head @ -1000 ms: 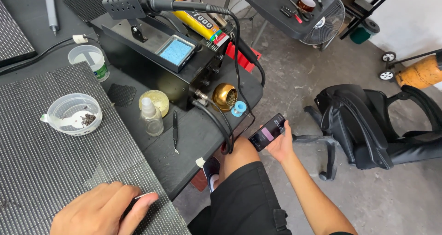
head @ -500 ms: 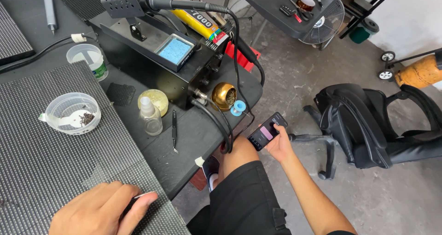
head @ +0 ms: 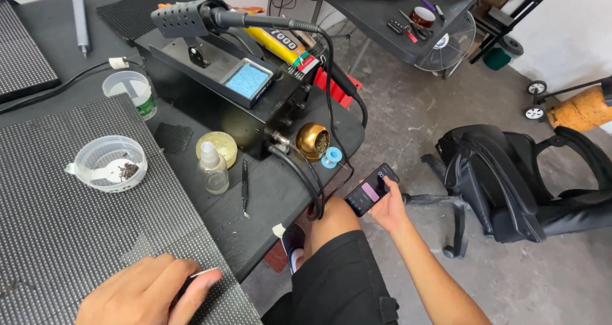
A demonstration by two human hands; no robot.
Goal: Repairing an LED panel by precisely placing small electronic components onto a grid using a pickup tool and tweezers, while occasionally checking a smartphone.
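Lowered beside the knee, the phone (head: pixel 371 190) sits gripped in the right hand (head: pixel 389 205); left hand (head: pixel 150 293) pinches a tool

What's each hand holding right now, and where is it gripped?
Right hand holds a phone by its lower end. Left hand pinches a thin metal tool; grip point hidden.

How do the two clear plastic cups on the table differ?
The low clear cup sits on the dotted grey panel, while the taller clear cup stands on the black table beside a cable. The low one is wide and shallow and holds dark bits; the taller one is narrower, has a green label, and no contents show. Both are see-through, upright, uncovered and untouched by either hand.
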